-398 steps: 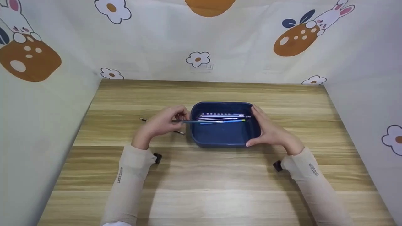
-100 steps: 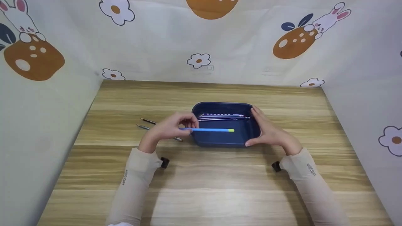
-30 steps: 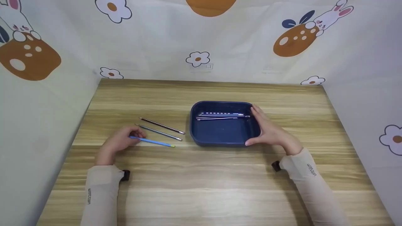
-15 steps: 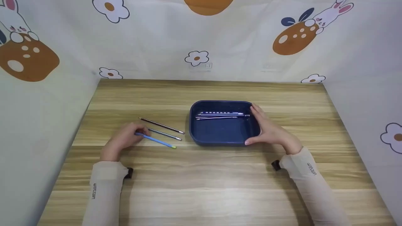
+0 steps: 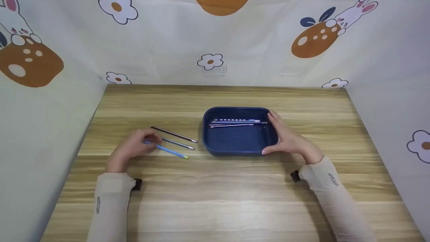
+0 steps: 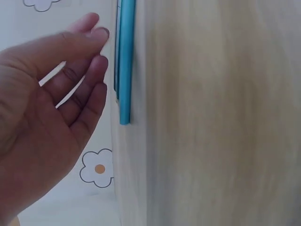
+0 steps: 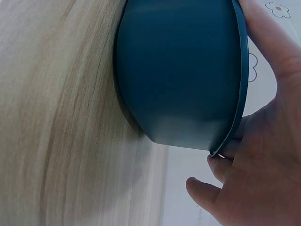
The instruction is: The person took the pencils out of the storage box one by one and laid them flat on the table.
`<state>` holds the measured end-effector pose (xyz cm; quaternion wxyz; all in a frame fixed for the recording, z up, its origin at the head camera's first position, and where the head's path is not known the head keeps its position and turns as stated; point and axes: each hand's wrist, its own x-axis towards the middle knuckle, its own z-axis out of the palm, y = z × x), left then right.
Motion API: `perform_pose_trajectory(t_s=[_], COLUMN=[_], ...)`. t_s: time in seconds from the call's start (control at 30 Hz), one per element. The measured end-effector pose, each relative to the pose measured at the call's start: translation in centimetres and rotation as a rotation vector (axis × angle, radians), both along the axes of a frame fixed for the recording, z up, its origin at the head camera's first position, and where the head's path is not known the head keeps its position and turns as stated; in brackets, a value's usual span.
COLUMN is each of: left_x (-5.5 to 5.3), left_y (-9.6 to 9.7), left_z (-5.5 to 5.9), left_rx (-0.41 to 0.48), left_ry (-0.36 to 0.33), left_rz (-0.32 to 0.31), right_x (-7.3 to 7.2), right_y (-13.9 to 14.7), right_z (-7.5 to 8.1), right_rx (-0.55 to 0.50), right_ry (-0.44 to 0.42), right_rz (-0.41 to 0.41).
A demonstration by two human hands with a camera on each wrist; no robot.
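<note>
My left hand (image 5: 140,144) hovers just above the end of a bright blue pencil (image 5: 173,152) with a yellow-green tip. In the left wrist view its fingers are loosely curled, and a narrow gap separates them from that pencil (image 6: 126,70). Beside it lie a grey-blue pencil (image 5: 178,143) and a dark pencil (image 5: 173,133), both roughly parallel to it. The right hand (image 5: 290,139) grips the right end of a navy box (image 5: 240,154), thumb at the front corner and fingers at the back one. Several pencils (image 5: 237,122) rest inside, along the back.
The wooden table (image 5: 215,198) carries the box and the loose pencils. Patterned cloth walls (image 5: 161,50) close off the back and both sides. A small black camera (image 5: 137,184) sits on the left wrist, another (image 5: 295,175) on the right.
The left hand carried the grey-blue pencil, then the bright blue one, from the box to the table. It has just let the bright blue pencil go. The right hand stays on the box.
</note>
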<state>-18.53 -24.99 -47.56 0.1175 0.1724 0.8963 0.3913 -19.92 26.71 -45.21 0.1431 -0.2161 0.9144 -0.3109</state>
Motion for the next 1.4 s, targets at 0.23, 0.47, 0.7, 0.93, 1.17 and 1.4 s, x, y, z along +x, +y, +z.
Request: perform_pose_trajectory(t_s=[0.23,0.47,0.7,0.93,1.17,1.4], left_x=[-0.3,-0.5,-0.6,-0.7,-0.9,-1.0], left_y=[0.8,2.0,3.3,4.9,6.3,7.5], left_z=[0.5,0.7,0.9,1.7,2.2,2.2], left_rx=[0.109,0.226,0.289,0.287,0.314,0.301], left_ry=[-0.04,-0.067,-0.068,-0.041,-0.038,0.02], left_rz=[-0.025,-0.068,-0.138,-0.174,-0.196,-0.208], right_x=[0.0,-0.1,-0.1,-0.2,-0.1,0.0], right_y=[0.1,0.1,0.1,0.1,0.2,0.1], right_z=[0.1,0.0,0.0,0.0,0.0,0.1], right_rx=[0.007,0.018,0.01,0.001,0.0,0.019], right_ry=[-0.016,-0.008,-0.001,-0.002,-0.001,0.012], right_rz=[-0.002,-0.005,-0.001,-0.001,-0.001,0.006])
